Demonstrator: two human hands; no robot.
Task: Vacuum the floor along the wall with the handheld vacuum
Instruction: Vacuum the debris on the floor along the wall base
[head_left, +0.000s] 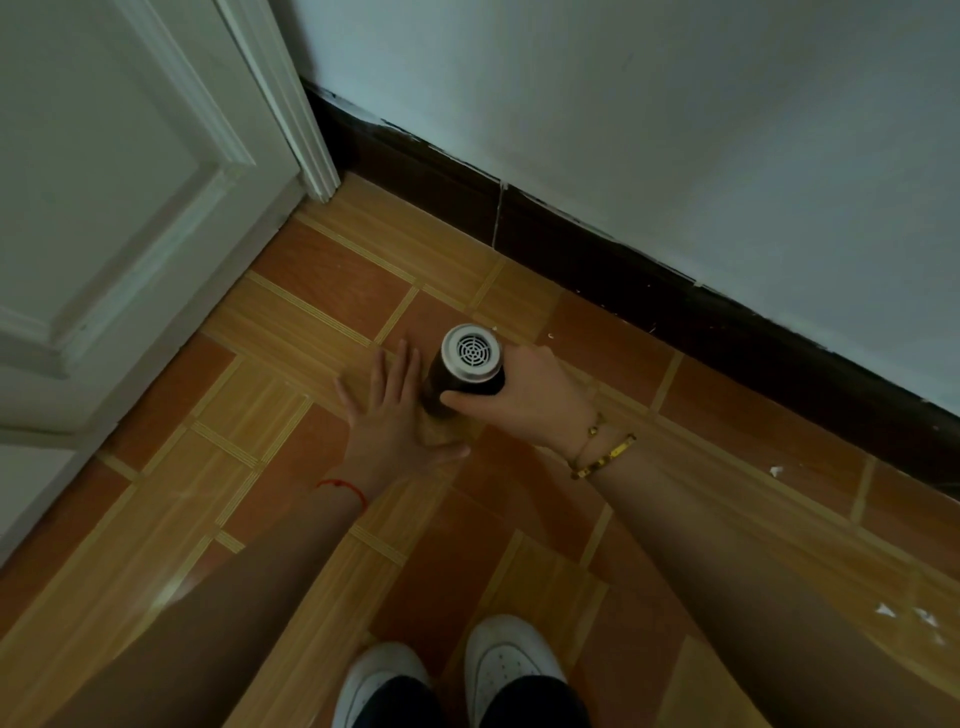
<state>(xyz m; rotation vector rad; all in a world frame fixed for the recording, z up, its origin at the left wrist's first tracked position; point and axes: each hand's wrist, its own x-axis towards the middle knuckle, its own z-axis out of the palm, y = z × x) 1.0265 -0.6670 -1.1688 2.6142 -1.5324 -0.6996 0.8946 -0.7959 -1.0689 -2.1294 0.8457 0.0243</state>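
Tiled floor (322, 312), orange-brown with pale strips, meets a pale wall (675, 130) along a dark skirting board (623, 280). A white panelled door (104, 182) closes the corner at left. White scraps (776, 471) lie near the skirting at right, well apart from my hands. My white shoes (509, 660) stand at the bottom edge. The handheld vacuum (470, 358) is above the tiles, near the skirting, gripped round its dark body by my right hand (524, 395), fingers and thumb curled about it. Its long axis runs steeply down; the vented silver end cap faces up at me and the lower end is hidden. My left hand (387, 415) sits just beside it, fingers straight and spread, holding nothing.
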